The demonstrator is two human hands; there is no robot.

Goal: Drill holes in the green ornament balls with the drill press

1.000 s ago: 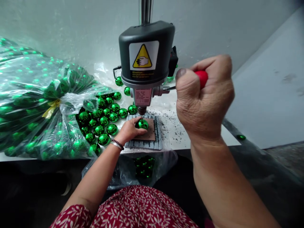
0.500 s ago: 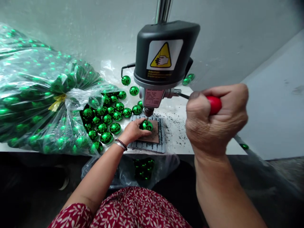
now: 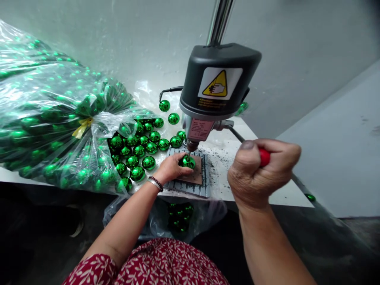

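Two fists: left hand (image 3: 171, 168) clamps green ball (image 3: 187, 161), right hand (image 3: 261, 170) grips red lever knob (image 3: 265, 157).

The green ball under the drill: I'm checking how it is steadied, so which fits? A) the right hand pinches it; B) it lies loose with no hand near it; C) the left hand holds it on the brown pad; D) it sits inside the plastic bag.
C: the left hand grips the green ball on the brown pad below the drill, while the right hand is closed on the red lever knob.
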